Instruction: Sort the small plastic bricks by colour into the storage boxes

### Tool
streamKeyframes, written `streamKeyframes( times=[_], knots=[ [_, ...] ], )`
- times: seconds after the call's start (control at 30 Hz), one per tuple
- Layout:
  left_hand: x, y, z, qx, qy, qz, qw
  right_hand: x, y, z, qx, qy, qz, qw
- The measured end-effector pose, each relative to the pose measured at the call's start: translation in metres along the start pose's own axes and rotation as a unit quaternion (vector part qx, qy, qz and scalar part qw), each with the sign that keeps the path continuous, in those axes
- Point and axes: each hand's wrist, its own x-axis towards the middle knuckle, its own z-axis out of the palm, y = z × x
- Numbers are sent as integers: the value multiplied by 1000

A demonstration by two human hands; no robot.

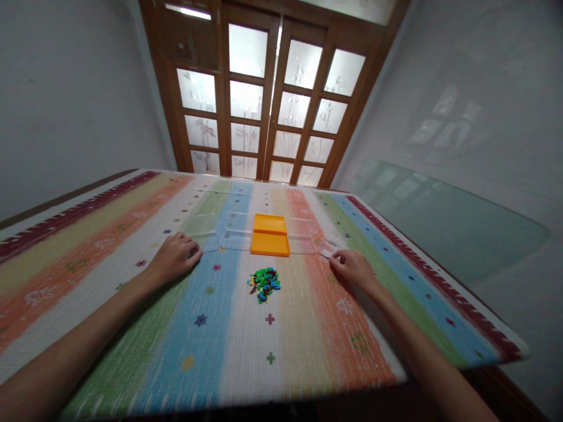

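Observation:
My left hand (176, 255) rests on the striped tablecloth with its fingers curled, right beside a clear plastic box (209, 241). What its fingers close on, if anything, is hidden. Across the table, my right hand (353, 265) pinches the near corner of another clear plastic box (328, 248), where a small white patch shows. Between the hands lies an open orange case (270, 244), its two halves one behind the other. Closer to me is a loose heap of small green, blue, yellow and brown toy bricks (265, 283).
More clear plastic boxes flank the orange case, one on its left (236, 240) and one on its right (302, 245). The patterned tablecloth (259, 375) covers the table. Beyond stand wooden doors (269, 88) with frosted panes; a glass sheet (457, 217) is by the right wall.

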Motion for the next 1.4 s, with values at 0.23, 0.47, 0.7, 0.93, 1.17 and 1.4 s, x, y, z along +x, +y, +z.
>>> streamKeyframes(
  times=[0.23,0.47,0.7,0.93,1.17,1.4],
  knots=[
    [10,-3,-3,-22,-32,21,999,4,-7,-6,-31,-30,4,999],
    [21,10,-5,-17,-36,7,999,15,-14,-10,-61,-37,-10,997],
    [9,11,3,0,28,31,999,6,-13,4,-34,6,-15,999],
    [-4,5,12,-3,71,46,996,0,-12,9,-17,9,1,1000],
    [11,21,16,-13,99,54,993,-4,-14,13,7,116,-26,993],
    [23,26,27,-42,58,38,997,10,-25,29,9,174,-144,974]
  ],
)
